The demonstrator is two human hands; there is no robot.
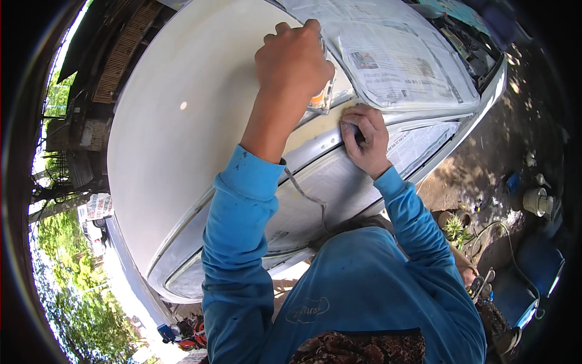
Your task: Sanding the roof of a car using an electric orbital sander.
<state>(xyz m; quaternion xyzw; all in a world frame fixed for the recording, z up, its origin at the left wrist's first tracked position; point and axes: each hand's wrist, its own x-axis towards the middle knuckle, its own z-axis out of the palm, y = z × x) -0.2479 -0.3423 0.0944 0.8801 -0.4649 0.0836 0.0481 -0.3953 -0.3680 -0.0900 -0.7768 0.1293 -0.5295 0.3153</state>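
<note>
White bucket [535, 201] stands at right, contents unclear; left hand [294, 64] grips an orange-marked object [318, 101] on the car roof [176, 151]; bent right hand [367, 141], grip untellable, touches the roof's near edge.

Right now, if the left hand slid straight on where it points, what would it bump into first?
Probably the newspaper sheets: they begin just past the left hand's knuckles, over the edge of the pale car roof. Depth is hard to judge here.
</note>
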